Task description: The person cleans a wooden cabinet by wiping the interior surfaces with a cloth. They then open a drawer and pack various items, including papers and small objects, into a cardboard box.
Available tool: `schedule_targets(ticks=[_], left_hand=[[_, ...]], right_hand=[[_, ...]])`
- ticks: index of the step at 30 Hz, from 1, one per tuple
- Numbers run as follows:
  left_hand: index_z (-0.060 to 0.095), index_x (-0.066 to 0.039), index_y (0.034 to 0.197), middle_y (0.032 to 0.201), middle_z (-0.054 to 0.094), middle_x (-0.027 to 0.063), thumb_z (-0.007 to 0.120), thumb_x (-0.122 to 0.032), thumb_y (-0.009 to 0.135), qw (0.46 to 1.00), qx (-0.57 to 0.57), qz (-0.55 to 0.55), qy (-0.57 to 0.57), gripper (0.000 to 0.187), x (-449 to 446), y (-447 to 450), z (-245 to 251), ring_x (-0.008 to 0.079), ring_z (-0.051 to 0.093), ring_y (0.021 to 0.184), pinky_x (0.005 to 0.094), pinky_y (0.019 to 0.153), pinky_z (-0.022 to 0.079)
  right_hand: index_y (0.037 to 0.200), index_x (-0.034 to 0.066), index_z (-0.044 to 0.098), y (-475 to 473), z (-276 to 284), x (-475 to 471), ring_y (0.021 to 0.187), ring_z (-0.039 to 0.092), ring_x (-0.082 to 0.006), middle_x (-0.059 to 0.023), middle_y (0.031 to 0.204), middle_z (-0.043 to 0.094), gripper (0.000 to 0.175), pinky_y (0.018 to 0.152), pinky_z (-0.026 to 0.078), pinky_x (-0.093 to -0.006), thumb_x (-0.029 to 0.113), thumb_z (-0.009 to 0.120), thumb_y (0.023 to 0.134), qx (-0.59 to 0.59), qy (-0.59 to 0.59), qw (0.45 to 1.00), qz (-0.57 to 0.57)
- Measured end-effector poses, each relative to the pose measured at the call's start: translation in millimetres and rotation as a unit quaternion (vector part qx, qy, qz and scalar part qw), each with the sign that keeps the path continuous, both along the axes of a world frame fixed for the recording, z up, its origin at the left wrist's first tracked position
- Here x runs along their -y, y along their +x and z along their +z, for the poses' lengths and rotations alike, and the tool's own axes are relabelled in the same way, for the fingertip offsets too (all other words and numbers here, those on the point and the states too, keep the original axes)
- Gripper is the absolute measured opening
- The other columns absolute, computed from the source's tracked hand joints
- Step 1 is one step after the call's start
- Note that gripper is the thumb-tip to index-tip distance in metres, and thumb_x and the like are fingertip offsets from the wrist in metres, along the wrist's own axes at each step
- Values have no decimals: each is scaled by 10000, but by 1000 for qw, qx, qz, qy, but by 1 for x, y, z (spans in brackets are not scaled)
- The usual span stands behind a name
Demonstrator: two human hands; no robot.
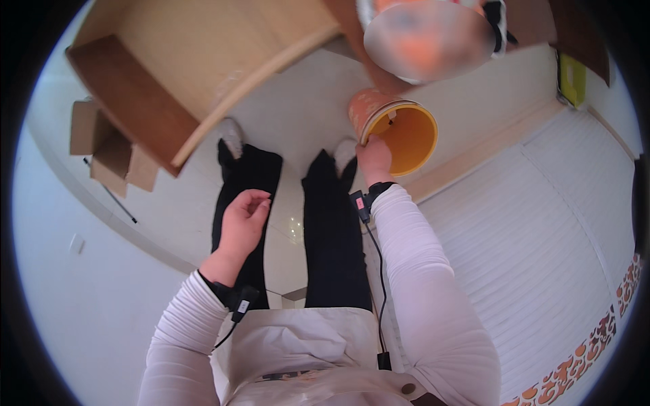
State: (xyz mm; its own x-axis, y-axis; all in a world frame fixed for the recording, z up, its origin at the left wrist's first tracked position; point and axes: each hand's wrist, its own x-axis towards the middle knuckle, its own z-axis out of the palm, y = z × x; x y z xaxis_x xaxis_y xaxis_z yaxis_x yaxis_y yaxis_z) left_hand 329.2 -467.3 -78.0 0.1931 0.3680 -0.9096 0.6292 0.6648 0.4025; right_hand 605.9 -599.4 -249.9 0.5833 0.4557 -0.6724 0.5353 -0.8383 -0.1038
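Note:
My right hand (375,156) grips the near rim of a round waste bin (411,133), thumb inside and fingers out of sight around the wall. The bin is tilted, its yellow inside turned towards me and its patterned pinkish-orange outside facing away. A small white and dark piece (392,116) shows on its inner wall. My left hand (242,221) hovers over my left trouser leg (238,198). Its fingers are loosely curled, the thumb near the fingertips, and nothing is visible in it.
Wooden furniture (137,106) with a brown panel fills the upper left. Below it, an open cardboard box (114,149) and a thin black rod (117,200) lie on the pale floor. A ribbed white panel (513,218) spans the right. A yellow-green object (573,78) stands beyond.

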Motion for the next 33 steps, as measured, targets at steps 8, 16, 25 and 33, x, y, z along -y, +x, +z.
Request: schedule_targets(ticks=[8,16,25,33], left_hand=[[625,-9,1045,880,642,10,613,-49,920,990,29,109,80,132,-55,-61,18,73,595,790,220,720,481],[623,-7,1040,875,641,19,607,-58,921,983,59,160,61,131,-100,-110,41,89,595,782,238,721,490],[627,-20,1029,869,641,2,616,-42,910,975,56,205,58,121,-102,-128,31,75,592,805,227,743,479],[625,-27,1056,931,647,10,597,-39,927,937,17,343,58,132,-66,-108,9,91,599,848,230,792,485]], right_hand=[[947,14,649,-175,-4,-116,958,637,-383,-229,1002,662,330,838,515,-458,322,644,827,-139,-16,983,122],[859,43,712,-166,147,-212,755,675,-286,-156,803,692,279,718,533,-372,315,735,805,-257,-134,934,209],[1050,90,668,-135,133,-388,968,626,-317,-95,1023,655,232,808,527,-391,151,653,827,-190,-10,779,597],[1066,105,654,-151,53,-391,1056,597,-299,-77,1127,609,227,868,520,-392,125,532,876,-234,-20,574,784]])
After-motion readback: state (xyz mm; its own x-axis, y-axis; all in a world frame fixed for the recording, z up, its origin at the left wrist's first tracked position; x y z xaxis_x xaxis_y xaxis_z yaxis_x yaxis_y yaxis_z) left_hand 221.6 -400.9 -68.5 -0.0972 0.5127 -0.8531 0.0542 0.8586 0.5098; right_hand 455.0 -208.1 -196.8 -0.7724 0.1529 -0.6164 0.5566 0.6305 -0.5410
